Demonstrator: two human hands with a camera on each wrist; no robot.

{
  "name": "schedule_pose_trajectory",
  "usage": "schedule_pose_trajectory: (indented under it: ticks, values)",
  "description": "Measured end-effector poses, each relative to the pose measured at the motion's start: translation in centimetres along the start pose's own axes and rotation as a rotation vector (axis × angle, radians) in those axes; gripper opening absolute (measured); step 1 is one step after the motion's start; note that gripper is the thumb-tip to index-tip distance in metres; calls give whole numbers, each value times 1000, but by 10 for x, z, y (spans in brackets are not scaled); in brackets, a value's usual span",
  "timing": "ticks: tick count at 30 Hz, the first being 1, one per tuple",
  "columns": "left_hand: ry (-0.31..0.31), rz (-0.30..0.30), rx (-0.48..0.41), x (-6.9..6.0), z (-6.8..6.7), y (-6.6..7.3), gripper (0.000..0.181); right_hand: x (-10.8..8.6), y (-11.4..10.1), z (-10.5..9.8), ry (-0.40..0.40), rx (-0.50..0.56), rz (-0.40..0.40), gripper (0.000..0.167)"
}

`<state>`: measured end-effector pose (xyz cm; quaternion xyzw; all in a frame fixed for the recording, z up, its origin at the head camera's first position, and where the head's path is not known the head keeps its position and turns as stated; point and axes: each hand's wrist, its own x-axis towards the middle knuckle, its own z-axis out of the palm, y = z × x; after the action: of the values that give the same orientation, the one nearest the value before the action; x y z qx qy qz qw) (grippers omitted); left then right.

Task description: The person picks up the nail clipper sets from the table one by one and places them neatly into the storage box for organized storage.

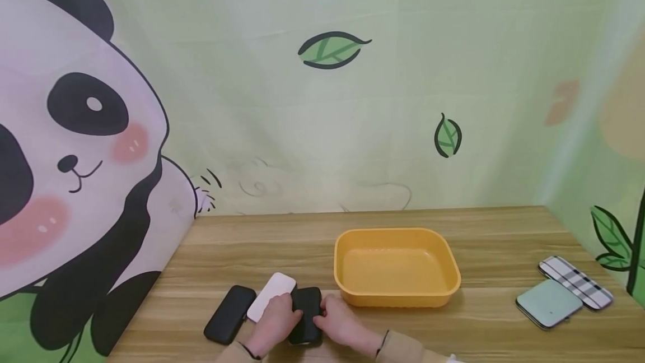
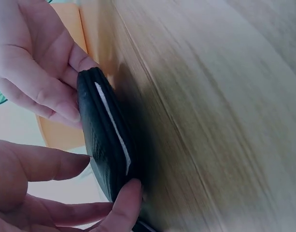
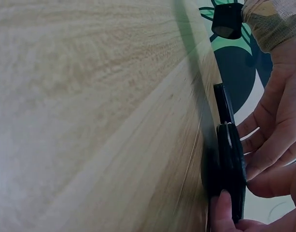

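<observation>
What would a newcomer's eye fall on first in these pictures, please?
A big black-and-white printed panda likely wins, filling the head view's left side. Then come the rounded, plastic-looking orange tray right of centre, and, nearer the viewer, the left hand and right hand holding a black rectangular case.

Beige sleeves (image 1: pixel 405 350) end at thin dark wristbands (image 1: pixel 381 344), a rounded black box (image 3: pixel 227 21) beside the left sleeve.

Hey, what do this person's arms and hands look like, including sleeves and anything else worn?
The left hand and right hand are both ungloved. The left sleeve and right sleeve are beige, each with a thin dark band at the wrist. A black, boxy device shows beside the left cuff.
</observation>
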<state>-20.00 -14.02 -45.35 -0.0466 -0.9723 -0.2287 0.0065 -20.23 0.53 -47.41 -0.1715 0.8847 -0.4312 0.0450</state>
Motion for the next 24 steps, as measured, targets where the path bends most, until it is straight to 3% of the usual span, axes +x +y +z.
schedule_pose_trajectory:
  ticks: [9, 24]
  values:
    - [11, -24, -49, -1, -3, -1, 20, -1, -1, 3, 40, 76, -3, 19]
    - [5, -30, -82, 3, 1, -4, 23, -1, -3, 7, -16, 308, 40, 15]
